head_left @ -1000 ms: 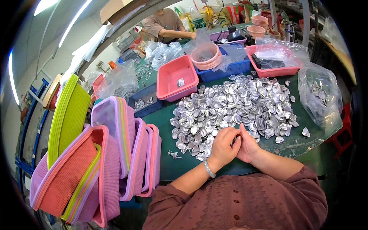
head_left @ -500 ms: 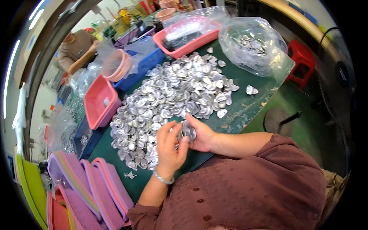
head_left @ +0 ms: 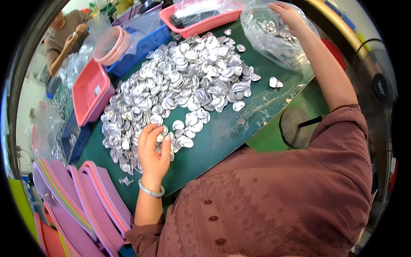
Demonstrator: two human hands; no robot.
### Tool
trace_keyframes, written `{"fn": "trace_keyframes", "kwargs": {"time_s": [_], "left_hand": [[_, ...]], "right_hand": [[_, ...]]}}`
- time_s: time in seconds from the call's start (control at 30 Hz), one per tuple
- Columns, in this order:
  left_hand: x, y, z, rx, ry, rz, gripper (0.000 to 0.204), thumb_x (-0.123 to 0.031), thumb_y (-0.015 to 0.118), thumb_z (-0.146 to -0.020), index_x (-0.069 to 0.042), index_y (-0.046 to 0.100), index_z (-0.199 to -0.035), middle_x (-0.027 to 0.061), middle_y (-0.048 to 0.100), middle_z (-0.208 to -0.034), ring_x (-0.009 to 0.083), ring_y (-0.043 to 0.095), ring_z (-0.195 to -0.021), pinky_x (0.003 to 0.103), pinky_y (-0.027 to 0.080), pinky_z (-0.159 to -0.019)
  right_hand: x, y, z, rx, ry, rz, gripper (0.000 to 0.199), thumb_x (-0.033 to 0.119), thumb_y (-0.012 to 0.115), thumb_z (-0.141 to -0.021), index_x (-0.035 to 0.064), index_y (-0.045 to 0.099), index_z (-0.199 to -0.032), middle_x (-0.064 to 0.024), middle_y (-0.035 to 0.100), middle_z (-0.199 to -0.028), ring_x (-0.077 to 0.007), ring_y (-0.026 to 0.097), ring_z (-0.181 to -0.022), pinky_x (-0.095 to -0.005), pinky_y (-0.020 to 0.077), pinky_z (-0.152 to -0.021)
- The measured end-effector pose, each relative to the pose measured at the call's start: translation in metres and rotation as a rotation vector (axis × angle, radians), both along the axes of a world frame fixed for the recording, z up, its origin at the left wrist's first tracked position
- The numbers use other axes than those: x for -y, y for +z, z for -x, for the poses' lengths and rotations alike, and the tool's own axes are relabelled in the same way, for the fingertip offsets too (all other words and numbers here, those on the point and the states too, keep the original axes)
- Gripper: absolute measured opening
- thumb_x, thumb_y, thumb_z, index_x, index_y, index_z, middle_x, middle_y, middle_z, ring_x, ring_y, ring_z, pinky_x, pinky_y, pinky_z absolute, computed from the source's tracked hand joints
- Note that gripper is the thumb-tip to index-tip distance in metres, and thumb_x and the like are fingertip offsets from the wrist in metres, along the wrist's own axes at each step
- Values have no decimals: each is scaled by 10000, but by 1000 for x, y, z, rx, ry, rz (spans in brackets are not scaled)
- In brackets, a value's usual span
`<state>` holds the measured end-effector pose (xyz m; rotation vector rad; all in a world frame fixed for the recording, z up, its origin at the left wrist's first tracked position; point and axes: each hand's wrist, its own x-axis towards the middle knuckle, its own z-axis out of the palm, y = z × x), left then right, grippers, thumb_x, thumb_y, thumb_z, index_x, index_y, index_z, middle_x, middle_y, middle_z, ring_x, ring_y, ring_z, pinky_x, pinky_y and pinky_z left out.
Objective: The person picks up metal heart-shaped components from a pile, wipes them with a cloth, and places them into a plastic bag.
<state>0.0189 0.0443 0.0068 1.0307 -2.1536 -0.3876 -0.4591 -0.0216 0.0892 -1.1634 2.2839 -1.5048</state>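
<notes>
A broad heap of silver, rounded metal pieces (head_left: 184, 73) covers much of the green table. My left hand (head_left: 153, 152), with a pale bangle at the wrist, is at the heap's near edge. Its fingers curve forward and the thumb stands apart from them; silver pieces lie just beyond, and no piece is plainly held. At the far right, my right arm reaches out over a clear plastic bag (head_left: 261, 40) that contains similar silver pieces (head_left: 278, 32). My right hand (head_left: 287, 18) is above the bag's mouth, fingers stretched out, with nothing visible in it.
Pink tray (head_left: 92, 92) and blue bin (head_left: 141, 51) border the heap's left side; another pink tray (head_left: 201, 25) stands behind. Purple baskets (head_left: 100, 201) are at lower left. Two loose pieces (head_left: 275, 82) lie near the right table edge. A co-worker (head_left: 64, 40) sits far left.
My hands, which were together around a small stack of silver pieces, have parted. The right one has moved far right to the bag; the left has stayed by the heap. The view has shifted.
</notes>
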Motion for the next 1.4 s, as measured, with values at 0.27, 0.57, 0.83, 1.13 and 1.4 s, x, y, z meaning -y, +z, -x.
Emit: {"fn": "trace_keyframes", "kwargs": {"time_s": [0.27,0.57,0.83,1.13,1.4], "left_hand": [[1,-14,-10,-13,25,-40,215,-86,627,-729,-11,597,-928,143,554,-1008,300,525,-935,355,422,-808],[-3,-8,-13,-31,36,-92,189,-57,614,-732,-13,598,-915,117,574,-981,231,564,-852,289,461,-687],[-1,-9,-18,-92,42,-124,161,-66,614,-744,-13,601,-896,112,580,-956,213,562,-799,275,453,-669],[0,-13,-28,-141,43,-113,149,-57,605,-748,-4,596,-887,112,585,-922,209,571,-787,276,454,-671],[-1,-15,-30,-225,50,-271,180,-51,594,-764,0,588,-936,88,586,-911,150,564,-779,253,453,-687]], "right_hand": [[-3,-5,-61,-678,574,-60,302,252,606,-797,22,577,-991,-80,595,-954,-186,541,-945,-276,392,-837],[17,-58,-209,-778,1123,-2,270,159,623,-723,19,584,-951,-129,566,-978,-312,506,-963,-382,405,-843],[40,-92,-311,-798,1162,161,340,99,636,-676,90,600,-1014,-83,547,-904,-272,512,-899,-379,403,-798],[46,-90,-333,-996,1207,70,246,130,620,-679,98,590,-922,-94,536,-913,-268,535,-913,-376,418,-771],[27,-88,-302,-642,1275,58,294,172,699,-675,18,533,-863,-100,524,-780,-265,539,-735,-345,452,-641]]}}
